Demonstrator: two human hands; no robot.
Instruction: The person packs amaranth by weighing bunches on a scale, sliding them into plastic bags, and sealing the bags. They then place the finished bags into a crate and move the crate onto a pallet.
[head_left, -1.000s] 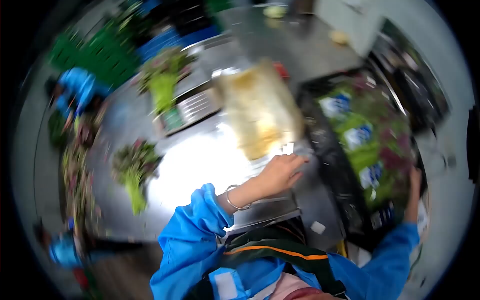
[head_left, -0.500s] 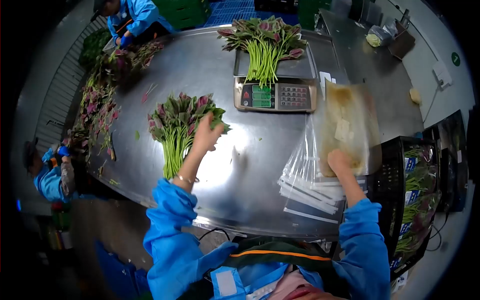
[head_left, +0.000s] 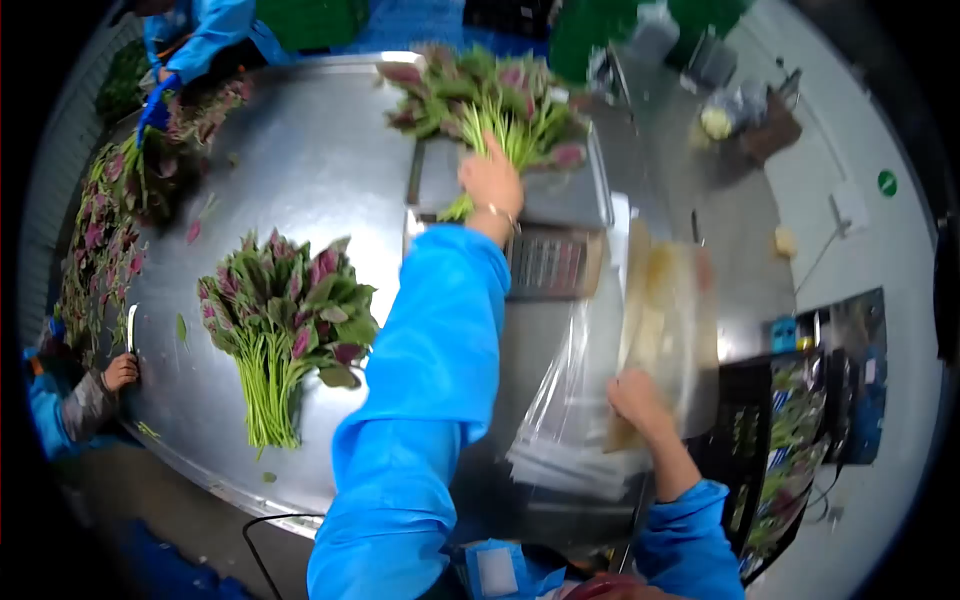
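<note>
My left hand [head_left: 491,180] reaches far across the steel table [head_left: 300,170] and closes on the stems of a bunch of red-green leafy vegetables [head_left: 480,100] lying on the scale [head_left: 540,240]. My right hand [head_left: 636,400] grips a clear plastic bag [head_left: 655,320] lifted off a stack of bags [head_left: 570,450] near the table's right edge. A second bunch of the same vegetables [head_left: 280,320] lies on the table to the left of my arm.
A black crate with packed bunches [head_left: 790,450] stands at the right. Loose vegetables [head_left: 110,220] are strewn along the table's left rim, where another person's hand [head_left: 120,372] rests. A person in blue [head_left: 190,40] works at the far left corner.
My left hand left the near bunch and moved to the bunch on the scale. My right hand has lifted the plastic bag. The view has tilted.
</note>
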